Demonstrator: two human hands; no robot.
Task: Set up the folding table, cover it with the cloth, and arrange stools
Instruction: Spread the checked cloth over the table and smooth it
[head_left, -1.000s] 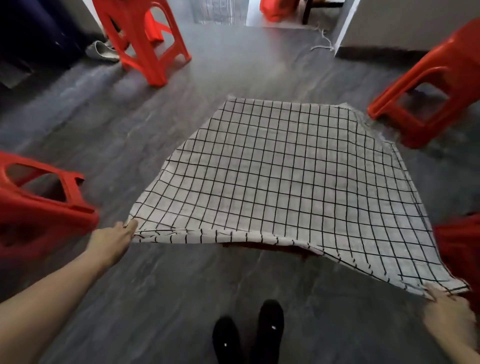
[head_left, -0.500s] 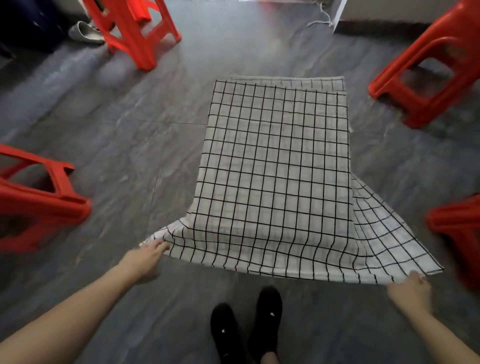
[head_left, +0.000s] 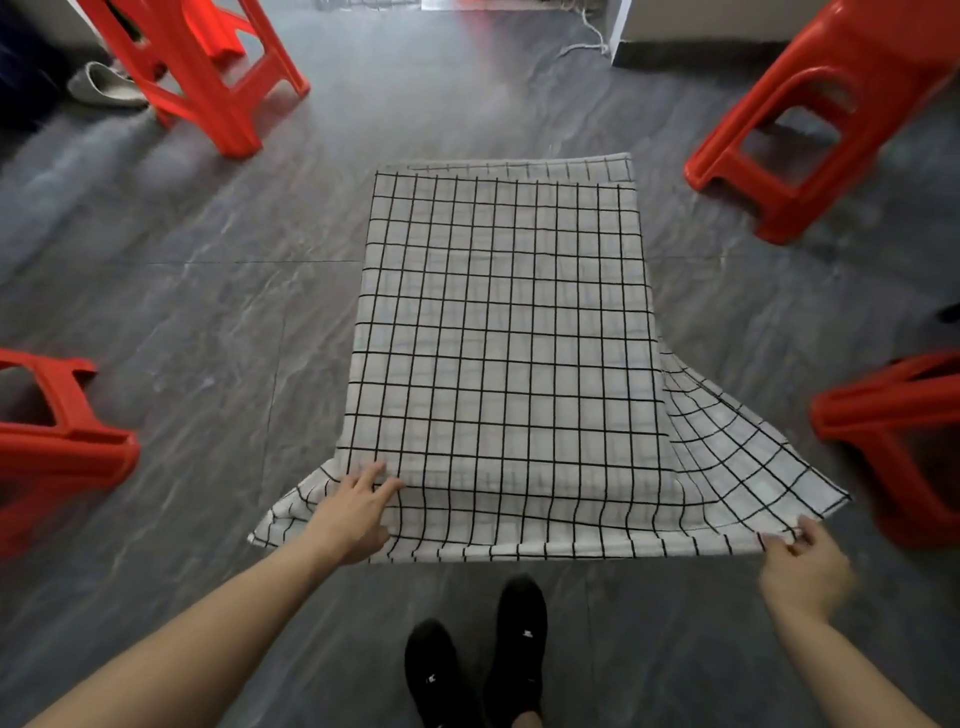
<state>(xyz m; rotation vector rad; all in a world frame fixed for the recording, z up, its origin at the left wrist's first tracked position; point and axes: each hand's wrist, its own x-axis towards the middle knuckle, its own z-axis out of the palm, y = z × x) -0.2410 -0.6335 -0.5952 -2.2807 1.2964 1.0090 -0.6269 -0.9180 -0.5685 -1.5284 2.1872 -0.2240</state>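
A white cloth with a black grid (head_left: 504, 332) lies draped over the folding table, which it hides completely. Its near edge hangs down toward me and its near right corner flares out. My left hand (head_left: 353, 514) rests flat on the cloth at the table's near left corner, fingers spread. My right hand (head_left: 800, 564) pinches the cloth's near right corner. Red plastic stools stand around the table: far left (head_left: 208, 67), far right (head_left: 810, 119), near left (head_left: 57, 441), near right (head_left: 898, 441).
Grey stone-pattern floor (head_left: 208, 291) surrounds the table. My black shoes (head_left: 478, 660) stand just in front of the near edge. A grey slipper (head_left: 104, 85) lies behind the far left stool. A white cord (head_left: 587, 44) trails by a wall base at the back.
The cloth has dropped from being held stretched in the air onto the table. My left hand has let go of its corner and moved inward to press flat on the cloth; my right still holds its corner.
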